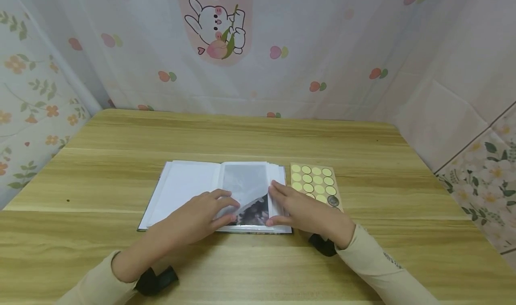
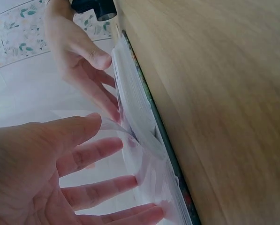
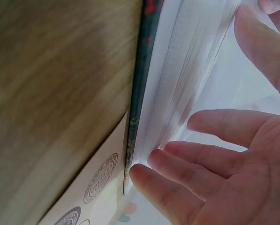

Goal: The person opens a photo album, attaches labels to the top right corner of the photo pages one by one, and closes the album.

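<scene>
An open photo album (image 1: pixel 193 179) with white pages lies on the table. Its right page carries a translucent sheet (image 1: pixel 246 175), slanted and partly lifted over a dark photo (image 1: pixel 254 213). My left hand (image 1: pixel 205 213) reaches over the middle of the album, fingers spread and fairly straight against the sheet. In the left wrist view, the thumb and fingers of this left hand (image 2: pixel 60 168) stand apart beside the curved sheet. My right hand (image 1: pixel 302 208) rests at the right page's edge; the right wrist view shows its extended fingers (image 3: pixel 191 161) touching the page stack.
Right of the album, partly under my right hand, lies a sheet of round yellow stickers (image 1: pixel 312 179), one showing a dark print. Black straps with mounts (image 1: pixel 157 280) sit at both wrists. The wooden table (image 1: pixel 242 139) meets a patterned curtain (image 1: pixel 322 36) behind.
</scene>
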The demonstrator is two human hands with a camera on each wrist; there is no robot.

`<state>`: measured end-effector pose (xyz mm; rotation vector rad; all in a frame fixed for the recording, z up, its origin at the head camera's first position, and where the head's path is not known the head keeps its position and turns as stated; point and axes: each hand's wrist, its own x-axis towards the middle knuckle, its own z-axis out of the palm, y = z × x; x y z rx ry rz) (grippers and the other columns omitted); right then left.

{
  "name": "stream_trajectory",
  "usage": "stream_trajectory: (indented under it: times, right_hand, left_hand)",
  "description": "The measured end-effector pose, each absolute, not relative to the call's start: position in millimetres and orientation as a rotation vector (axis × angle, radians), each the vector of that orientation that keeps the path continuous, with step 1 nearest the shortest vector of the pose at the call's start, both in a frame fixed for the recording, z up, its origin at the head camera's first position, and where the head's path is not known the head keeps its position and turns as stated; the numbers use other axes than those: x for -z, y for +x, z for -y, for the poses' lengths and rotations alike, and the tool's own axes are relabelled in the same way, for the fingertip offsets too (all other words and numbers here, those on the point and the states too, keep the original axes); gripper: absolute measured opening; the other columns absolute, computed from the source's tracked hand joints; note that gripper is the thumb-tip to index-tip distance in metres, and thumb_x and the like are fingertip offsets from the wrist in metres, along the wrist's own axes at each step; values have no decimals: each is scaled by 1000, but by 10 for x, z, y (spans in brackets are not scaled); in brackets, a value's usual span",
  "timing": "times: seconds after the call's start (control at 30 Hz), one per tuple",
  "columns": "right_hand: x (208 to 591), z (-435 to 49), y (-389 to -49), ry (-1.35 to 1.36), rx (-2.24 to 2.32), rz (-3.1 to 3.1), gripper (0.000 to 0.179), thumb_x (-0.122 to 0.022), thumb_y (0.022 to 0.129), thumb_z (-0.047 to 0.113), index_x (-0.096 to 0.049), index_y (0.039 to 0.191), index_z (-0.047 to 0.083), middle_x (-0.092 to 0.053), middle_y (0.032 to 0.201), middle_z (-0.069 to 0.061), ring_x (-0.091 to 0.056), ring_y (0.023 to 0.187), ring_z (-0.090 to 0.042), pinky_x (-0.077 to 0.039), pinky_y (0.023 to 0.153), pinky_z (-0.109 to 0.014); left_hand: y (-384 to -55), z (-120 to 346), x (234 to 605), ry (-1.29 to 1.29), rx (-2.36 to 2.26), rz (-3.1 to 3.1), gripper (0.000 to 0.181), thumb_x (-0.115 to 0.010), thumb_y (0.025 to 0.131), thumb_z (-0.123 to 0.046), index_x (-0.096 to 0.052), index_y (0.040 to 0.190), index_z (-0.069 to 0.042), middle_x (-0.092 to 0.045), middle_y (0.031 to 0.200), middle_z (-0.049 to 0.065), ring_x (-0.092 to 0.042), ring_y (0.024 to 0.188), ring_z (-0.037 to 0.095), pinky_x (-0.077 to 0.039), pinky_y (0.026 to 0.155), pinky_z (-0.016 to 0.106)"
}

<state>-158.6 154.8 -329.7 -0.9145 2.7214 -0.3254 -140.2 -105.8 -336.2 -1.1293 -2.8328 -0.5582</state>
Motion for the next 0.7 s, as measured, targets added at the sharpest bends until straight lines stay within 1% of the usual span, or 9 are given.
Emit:
stream_trajectory:
  times: [0.13, 0.23, 0.4, 0.53, 0.7]
  right_hand:
    - [3308, -1547, -1580, -931, 320, -2730, 78, -55, 85, 52, -38, 140, 1, -25, 150, -22, -29, 137, -36, -34, 106, -44]
    - [3315, -1549, -1579, -936, 327, -2736, 78, -56, 84, 52, -39, 140, 2, -24, 151, -21, -29, 137, -35, -35, 105, -44]
    - [3317, -1566, -1582, -963, 343, -2748, 78, -58, 84, 51, -37, 141, 2, -22, 153, -15, -25, 139, -32, -32, 108, -43]
    - [3323, -1571, -1599, -983, 337, -2752, 78, -58, 84, 52, -36, 142, 3, -22, 154, -12, -25, 139, -32, -31, 108, -44]
    - [3333, -1562, -1664, -1026, 303, -2767, 75, -56, 84, 53, -43, 138, 3, -28, 151, -13, -31, 136, -33, -33, 107, -44]
  left_hand:
    - [-1419, 1064, 3338, -1118, 600, 2865, 26, -57, 92, -26, -64, 112, -9, -61, 119, 13, -62, 104, 28, -50, 87, 43]
    - [-1429, 1070, 3321, -1096, 639, 2902, 27, -56, 93, -25, -63, 113, -9, -61, 120, 10, -60, 108, 26, -49, 89, 42]
    - [-1438, 1076, 3303, -1049, 684, 2933, 23, -58, 92, -24, -61, 111, -11, -61, 118, 6, -59, 109, 23, -48, 90, 42]
    - [-1437, 1074, 3297, -1019, 697, 2939, 15, -59, 91, -22, -61, 103, -13, -61, 116, 5, -61, 99, 21, -50, 83, 39]
    - [-1435, 1071, 3294, -1011, 686, 2936, 8, -61, 90, -20, -57, 93, -14, -62, 111, 3, -59, 85, 16, -49, 72, 33]
